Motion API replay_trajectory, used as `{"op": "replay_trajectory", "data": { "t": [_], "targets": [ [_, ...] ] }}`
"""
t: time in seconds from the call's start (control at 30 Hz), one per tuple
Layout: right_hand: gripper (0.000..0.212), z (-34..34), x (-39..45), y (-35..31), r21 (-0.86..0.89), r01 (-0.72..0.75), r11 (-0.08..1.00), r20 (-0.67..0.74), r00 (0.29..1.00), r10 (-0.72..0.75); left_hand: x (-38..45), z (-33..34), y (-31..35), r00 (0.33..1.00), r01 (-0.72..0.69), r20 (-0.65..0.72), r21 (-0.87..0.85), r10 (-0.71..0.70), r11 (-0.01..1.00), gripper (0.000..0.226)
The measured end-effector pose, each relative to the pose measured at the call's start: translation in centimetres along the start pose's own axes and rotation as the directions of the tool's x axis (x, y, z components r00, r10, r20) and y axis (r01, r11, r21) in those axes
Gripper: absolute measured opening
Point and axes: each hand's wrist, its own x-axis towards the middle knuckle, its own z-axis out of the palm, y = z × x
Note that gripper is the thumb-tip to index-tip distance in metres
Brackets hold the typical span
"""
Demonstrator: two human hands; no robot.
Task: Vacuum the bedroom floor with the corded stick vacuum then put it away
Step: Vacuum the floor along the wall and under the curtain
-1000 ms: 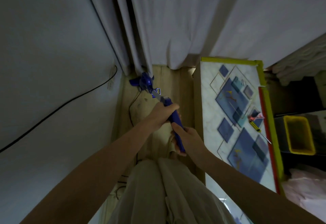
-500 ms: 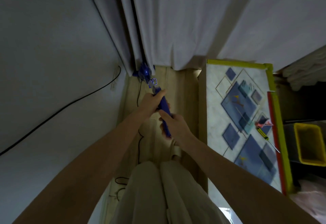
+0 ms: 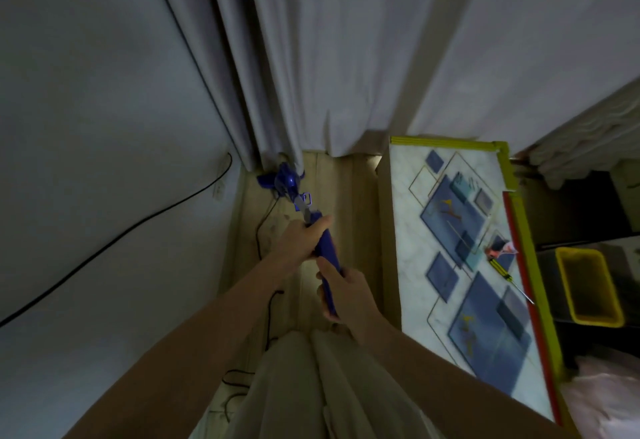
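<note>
Vacuum sits in the narrow strip of wooden floor in front of you, hemmed in on the left by the plain wall and on the right by the patterned table with its yellow edging. At the far end the grey curtains hang down to the floor, and the vacuum's blue head is tucked right against their hem in the far left corner. A black cord crosses the wall on your left, and another length of black cable trails along the floor just left of the stick. On the table's right side lie a yellow-handled screwdriver and a small pink item; a yellow bin stands beyond the table's right edge. Both your arms reach forward over your light trousers. Your left hand is wrapped around the blue shaft farther out, fingers curled over it; your right hand grips the handle nearer to you. The stick's long axis runs from your right hand away and slightly left, with the head pointing at the far left corner.
</note>
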Motion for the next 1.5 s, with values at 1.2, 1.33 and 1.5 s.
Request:
{"op": "replay_trajectory", "data": {
  "t": [1.2, 1.33, 1.5],
  "targets": [
    [0.029, 4.8, 2.5, -0.6, 0.073, 0.049, 0.996, 0.023, 0.998, -0.051, 0.4, -5.0, 1.1, 0.999, -0.028, -0.04, -0.125, 0.023, 0.992, 0.04],
    [0.029, 4.5, 3.5, -2.8, 0.112, 0.089, 0.99, -0.018, 0.996, -0.087, 1.7, -4.5, 3.2, 0.995, -0.087, -0.062, -0.129, 0.079, 0.988, 0.031],
    [0.024, 1.8, 1.9, -3.8, 0.107, 0.142, 0.984, -0.096, 0.987, -0.132, 1.1, -1.7, 4.6, 0.99, -0.137, -0.029, -0.088, 0.135, 0.987, 0.04]
  ]
}}
